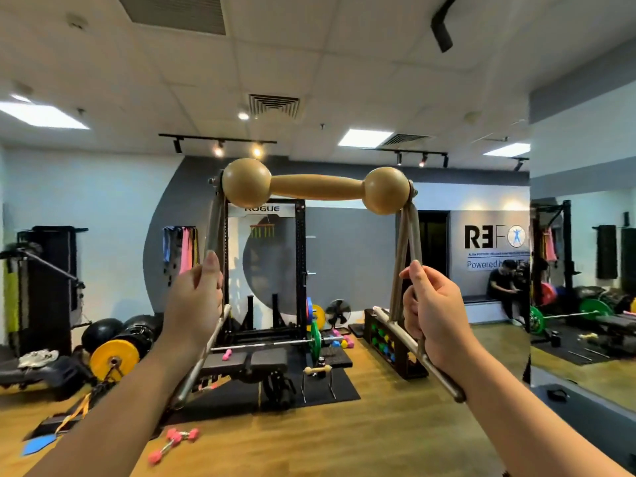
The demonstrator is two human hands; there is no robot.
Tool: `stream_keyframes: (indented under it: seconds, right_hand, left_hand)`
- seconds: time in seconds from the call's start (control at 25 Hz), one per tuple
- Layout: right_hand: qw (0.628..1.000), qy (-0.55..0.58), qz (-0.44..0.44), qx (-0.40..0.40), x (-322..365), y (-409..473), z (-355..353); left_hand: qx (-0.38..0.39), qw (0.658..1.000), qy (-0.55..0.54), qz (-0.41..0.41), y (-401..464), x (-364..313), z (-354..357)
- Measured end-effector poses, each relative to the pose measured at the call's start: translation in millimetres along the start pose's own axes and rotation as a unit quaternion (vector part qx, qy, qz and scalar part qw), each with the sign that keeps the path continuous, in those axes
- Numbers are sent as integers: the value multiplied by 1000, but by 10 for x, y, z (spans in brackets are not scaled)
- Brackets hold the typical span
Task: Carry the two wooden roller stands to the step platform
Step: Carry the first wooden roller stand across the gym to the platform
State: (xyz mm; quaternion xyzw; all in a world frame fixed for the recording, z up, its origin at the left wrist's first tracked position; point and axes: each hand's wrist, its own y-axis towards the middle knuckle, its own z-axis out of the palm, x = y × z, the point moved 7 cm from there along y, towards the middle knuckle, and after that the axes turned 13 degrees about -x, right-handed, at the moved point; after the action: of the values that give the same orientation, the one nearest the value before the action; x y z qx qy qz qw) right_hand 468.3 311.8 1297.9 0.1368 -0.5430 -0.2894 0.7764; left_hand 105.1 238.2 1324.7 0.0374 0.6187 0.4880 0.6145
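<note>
Ahead, the black squat rack (265, 270) stood on its dark mat (309, 383) against the grey wall. You held one wooden roller stand (318, 187) up at chest height in front of it. Your left hand (194, 304) was wrapped around its left metal leg, and your right hand (435, 311) gripped its right leg. A second wooden roller stand (317, 371) sat on the mat, with pink dumbbells (173, 442) lying nearer you on the wooden floor.
</note>
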Motion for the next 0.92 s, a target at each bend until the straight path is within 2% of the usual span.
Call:
stream_keyframes:
  seconds: [0.12, 0.32, 0.56, 0.92]
  right_hand:
    - [1000, -12, -16, 4, 6, 164, 123]
    - [999, -15, -22, -19, -207, 455, 252]
    - [999, -24, 32, -24, -797, 933, 230]
    - [998, -39, 43, 2, -1325, 2281, -127]
  left_hand:
    - [-16, 1000, -4, -3, 167, 96, 85]
    - [2, 1000, -16, -21, 479, 454, 321]
    - [-21, 999, 7, -33, 703, 1073, 687]
    - [-75, 995, 41, -44, 886, 1659, 1882]
